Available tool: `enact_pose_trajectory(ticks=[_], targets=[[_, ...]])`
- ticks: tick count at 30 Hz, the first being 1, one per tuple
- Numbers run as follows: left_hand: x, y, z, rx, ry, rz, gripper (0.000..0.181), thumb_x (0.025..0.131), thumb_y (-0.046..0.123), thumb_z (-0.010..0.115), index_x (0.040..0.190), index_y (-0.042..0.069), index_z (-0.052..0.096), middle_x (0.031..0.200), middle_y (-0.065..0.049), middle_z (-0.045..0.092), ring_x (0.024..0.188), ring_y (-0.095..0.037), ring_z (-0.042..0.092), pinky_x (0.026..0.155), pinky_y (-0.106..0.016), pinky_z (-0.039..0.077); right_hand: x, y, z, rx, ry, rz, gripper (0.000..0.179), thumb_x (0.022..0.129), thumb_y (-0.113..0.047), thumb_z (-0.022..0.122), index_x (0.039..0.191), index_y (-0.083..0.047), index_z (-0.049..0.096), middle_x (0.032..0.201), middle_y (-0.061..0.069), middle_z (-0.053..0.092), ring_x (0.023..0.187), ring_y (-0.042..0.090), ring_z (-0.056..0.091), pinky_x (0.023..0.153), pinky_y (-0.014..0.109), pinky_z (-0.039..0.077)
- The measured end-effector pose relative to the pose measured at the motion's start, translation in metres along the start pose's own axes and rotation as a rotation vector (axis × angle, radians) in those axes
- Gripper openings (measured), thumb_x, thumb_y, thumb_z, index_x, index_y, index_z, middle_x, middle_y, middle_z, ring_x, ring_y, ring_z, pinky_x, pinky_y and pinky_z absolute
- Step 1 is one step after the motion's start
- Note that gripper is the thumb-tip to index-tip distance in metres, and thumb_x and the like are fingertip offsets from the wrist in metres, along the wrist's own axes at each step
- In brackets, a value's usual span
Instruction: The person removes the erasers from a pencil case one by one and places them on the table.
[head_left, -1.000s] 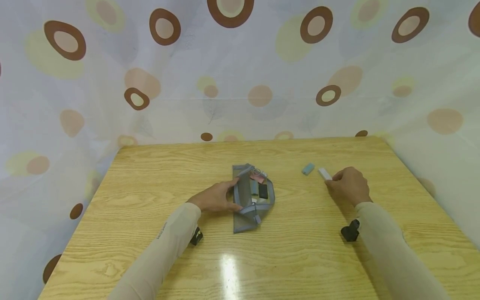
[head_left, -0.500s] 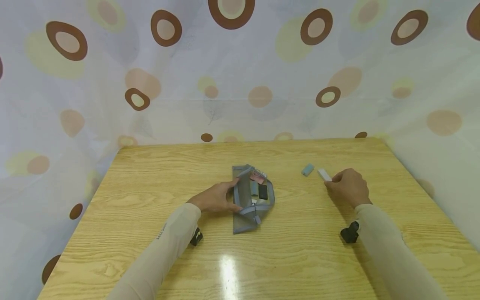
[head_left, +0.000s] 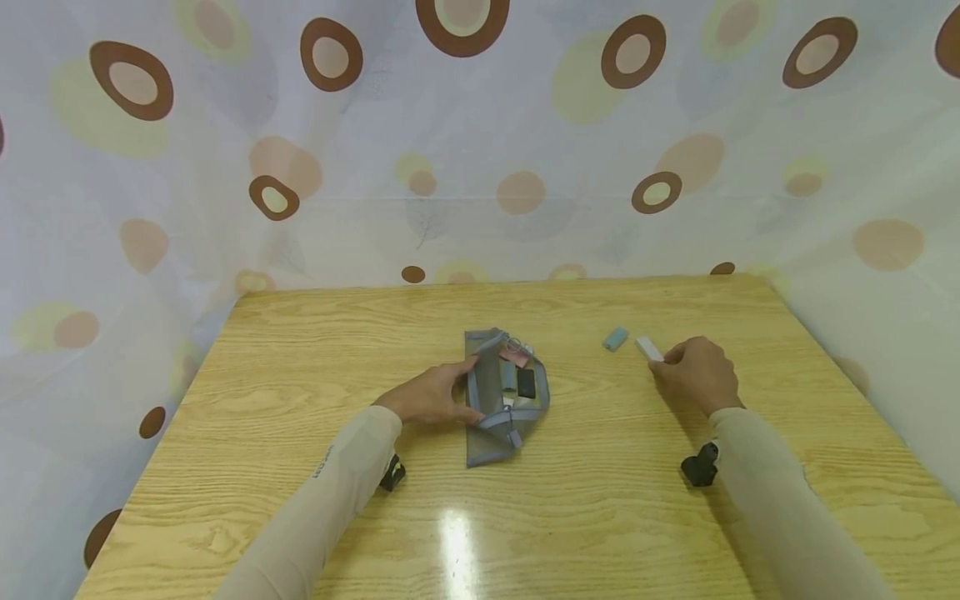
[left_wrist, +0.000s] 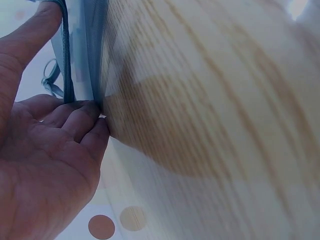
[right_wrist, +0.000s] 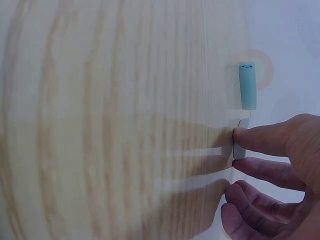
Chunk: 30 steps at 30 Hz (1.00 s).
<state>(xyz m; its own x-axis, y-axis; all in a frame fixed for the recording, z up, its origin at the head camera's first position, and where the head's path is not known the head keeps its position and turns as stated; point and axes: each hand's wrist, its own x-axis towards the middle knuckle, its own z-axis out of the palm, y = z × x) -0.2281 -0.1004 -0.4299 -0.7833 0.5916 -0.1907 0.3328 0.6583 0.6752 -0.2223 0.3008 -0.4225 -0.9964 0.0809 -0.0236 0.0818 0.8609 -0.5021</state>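
A grey-blue zip pouch [head_left: 489,447] with see-through sides lies unzipped on the wooden table. My left hand [head_left: 431,395] grips its near-left edge, thumb and fingers set apart along the mouth; in the left wrist view the fingers [left_wrist: 80,117] curl in at the zipped rim. Inside the pouch show a pink piece [head_left: 515,357], a black one [head_left: 527,383] and a blue-grey one [head_left: 508,376]. Farther right, my right hand [head_left: 702,375] pinches one end of a small white bar [head_left: 648,347] between thumb and index finger, low at the tabletop.
A small teal bar [head_left: 616,338] with a little face drawn on one end lies just left of the white bar. Behind the wooden table [head_left: 337,333] hangs a patterned curtain [head_left: 465,150], which also closes off both sides.
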Motion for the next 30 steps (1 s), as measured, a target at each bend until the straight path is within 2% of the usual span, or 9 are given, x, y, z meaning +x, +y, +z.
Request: enact_pose_trajectory(ticks=[4, 15, 18, 24, 30], targets=[[0.000, 0.000, -0.001, 0.000, 0.004, 0.007, 0.099, 0.079, 0.035, 0.077, 0.151, 0.005, 0.016, 0.153, -0.012, 0.025, 0.140, -0.023, 0.024, 0.113, -0.036, 0.025, -0.001, -0.001, -0.001, -0.003, 0.004, -0.005, 0.043, 0.088, -0.034, 0.064, 0.102, 0.006, 0.069, 0.103, 0.027, 0.065, 0.083, 0.039, 0.063, 0.056, 0.042, 0.052], [-0.001, 0.000, -0.001, -0.011, 0.005, 0.008, 0.100, 0.079, 0.035, 0.077, 0.151, 0.005, 0.015, 0.153, -0.012, 0.025, 0.140, -0.023, 0.024, 0.113, -0.036, 0.025, -0.001, -0.004, -0.005, 0.007, -0.014, -0.028, 0.042, 0.085, -0.033, 0.069, 0.099, 0.006, 0.070, 0.099, 0.025, 0.066, 0.075, 0.029, 0.063, 0.053, 0.037, 0.051], [-0.001, 0.000, -0.001, -0.005, 0.004, 0.008, 0.100, 0.079, 0.036, 0.077, 0.151, 0.005, 0.014, 0.153, -0.012, 0.025, 0.140, -0.022, 0.024, 0.113, -0.035, 0.025, -0.001, -0.006, -0.006, 0.007, -0.019, -0.028, 0.043, 0.083, -0.033, 0.071, 0.099, 0.007, 0.069, 0.102, 0.026, 0.065, 0.076, 0.031, 0.063, 0.052, 0.036, 0.051], [-0.001, 0.001, -0.001, 0.000, -0.002, 0.011, 0.100, 0.080, 0.035, 0.077, 0.151, 0.004, 0.014, 0.153, -0.012, 0.024, 0.140, -0.023, 0.024, 0.113, -0.035, 0.025, 0.000, -0.010, -0.011, -0.063, 0.014, -0.055, 0.051, 0.082, -0.035, 0.071, 0.109, 0.008, 0.066, 0.113, 0.029, 0.061, 0.093, 0.044, 0.060, 0.061, 0.047, 0.053], [-0.001, 0.001, -0.001, -0.003, -0.003, 0.012, 0.099, 0.080, 0.035, 0.076, 0.151, 0.004, 0.015, 0.153, -0.012, 0.024, 0.140, -0.023, 0.024, 0.113, -0.035, 0.024, 0.001, -0.027, -0.014, -0.081, 0.050, -0.153, 0.048, 0.085, -0.033, 0.069, 0.109, 0.008, 0.066, 0.112, 0.028, 0.062, 0.095, 0.043, 0.060, 0.073, 0.054, 0.052]])
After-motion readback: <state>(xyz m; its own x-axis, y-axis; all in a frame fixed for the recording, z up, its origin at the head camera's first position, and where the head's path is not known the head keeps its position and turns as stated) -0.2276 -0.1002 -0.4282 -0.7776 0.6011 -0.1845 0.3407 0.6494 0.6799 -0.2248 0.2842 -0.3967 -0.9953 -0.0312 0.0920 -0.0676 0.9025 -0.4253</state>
